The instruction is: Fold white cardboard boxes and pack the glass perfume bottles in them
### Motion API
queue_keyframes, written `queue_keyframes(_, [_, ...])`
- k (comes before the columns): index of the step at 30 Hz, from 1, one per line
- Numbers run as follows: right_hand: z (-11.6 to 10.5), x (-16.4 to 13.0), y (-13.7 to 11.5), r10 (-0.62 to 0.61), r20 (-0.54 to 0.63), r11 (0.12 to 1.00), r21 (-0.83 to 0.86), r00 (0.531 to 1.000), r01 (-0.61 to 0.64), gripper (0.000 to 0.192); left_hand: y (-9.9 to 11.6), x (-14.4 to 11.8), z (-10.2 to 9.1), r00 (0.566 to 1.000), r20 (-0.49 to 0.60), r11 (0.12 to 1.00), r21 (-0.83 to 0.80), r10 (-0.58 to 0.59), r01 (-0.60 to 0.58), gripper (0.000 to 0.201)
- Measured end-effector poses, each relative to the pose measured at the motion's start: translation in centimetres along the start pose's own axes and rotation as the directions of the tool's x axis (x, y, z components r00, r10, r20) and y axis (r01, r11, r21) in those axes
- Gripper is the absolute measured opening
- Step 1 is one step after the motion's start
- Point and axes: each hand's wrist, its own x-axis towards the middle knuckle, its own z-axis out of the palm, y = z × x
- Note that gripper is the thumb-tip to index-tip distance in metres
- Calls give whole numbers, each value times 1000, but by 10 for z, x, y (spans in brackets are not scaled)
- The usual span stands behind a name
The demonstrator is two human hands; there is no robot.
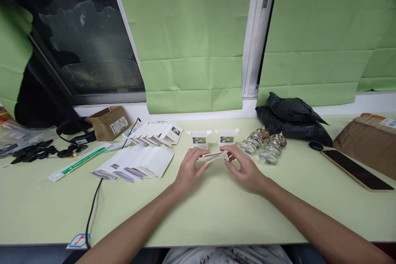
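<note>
One small white box [215, 156] is held over the table [229, 210], its ends pinched between the narrowly parted fingers of the left hand [188, 169] and right hand [246, 169]. Two open boxes [199, 142] stand just beyond; green curtains [194, 41] hang behind.

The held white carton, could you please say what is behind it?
Behind the white carton stand a left box and a right box, both with pictured fronts. Their lower edges are partly hidden by the left hand and right hand.
</note>
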Motion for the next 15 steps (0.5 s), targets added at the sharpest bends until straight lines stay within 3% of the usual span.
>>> queue_keyframes(9, [-1,2,11,-83,13,992,-95,997,83,27,-4,0,1,999,49,997,-72,-5,9,32])
queue_keyframes(15, [1,0,7,-51,-5,991,-124,999,50,27,-3,-2,2,987,74,988,-60,-139,144,37])
